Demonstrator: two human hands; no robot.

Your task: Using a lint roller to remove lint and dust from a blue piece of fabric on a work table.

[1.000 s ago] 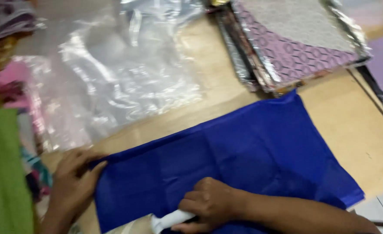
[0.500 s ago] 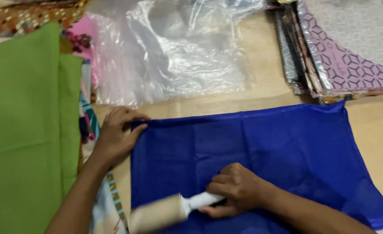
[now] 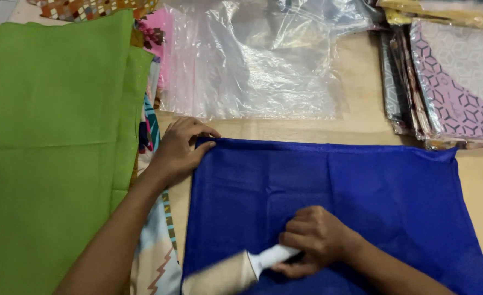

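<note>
I see left hand (image 3: 178, 150) flat, fingers pinning top-left corner of blue cloth (image 3: 361, 202) so it stays taut | right hand (image 3: 313, 240) closed round lint roller (image 3: 236, 273) handle, roller on cloth near bottom edge | cloth spread on table (image 3: 361, 123)

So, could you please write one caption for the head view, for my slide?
Left hand pins the blue cloth on a wooden table; right hand grips a white-handled lint roller.
</note>
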